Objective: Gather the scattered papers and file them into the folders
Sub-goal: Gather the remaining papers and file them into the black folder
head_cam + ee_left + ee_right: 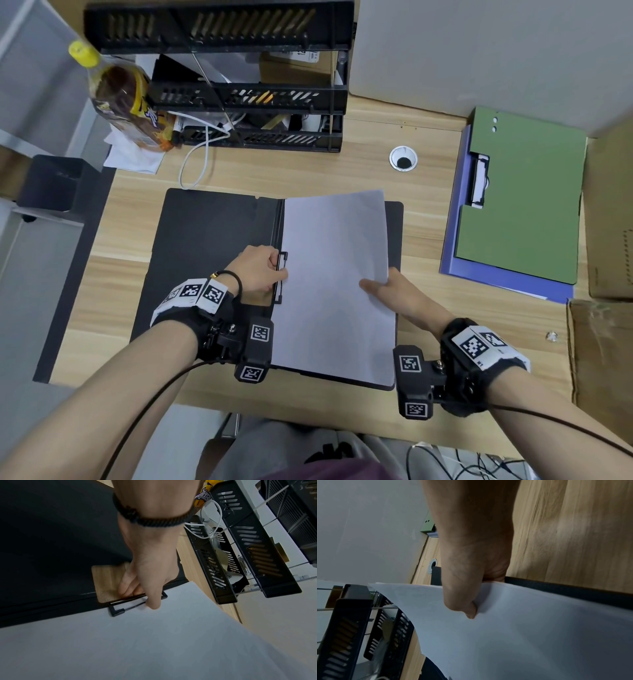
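Observation:
A black folder (205,246) lies open on the desk with a stack of white papers (335,274) on its right half. My left hand (263,270) grips the black clip (281,277) at the spine, thumb on the paper's left edge (153,604), fingers curled under the clip lever (126,586). My right hand (383,286) pinches the papers' right edge, thumb on top (469,609) and fingers beneath, so that edge is lifted and bowed. A green folder (524,198) lies shut on a purple folder (496,277) at the right.
A black stacked tray rack (246,92) stands at the back, a brown drink bottle (120,92) and a white cable (202,150) beside it. A cable hole (403,158) sits in the wooden desk. Cardboard boxes (603,342) line the right edge.

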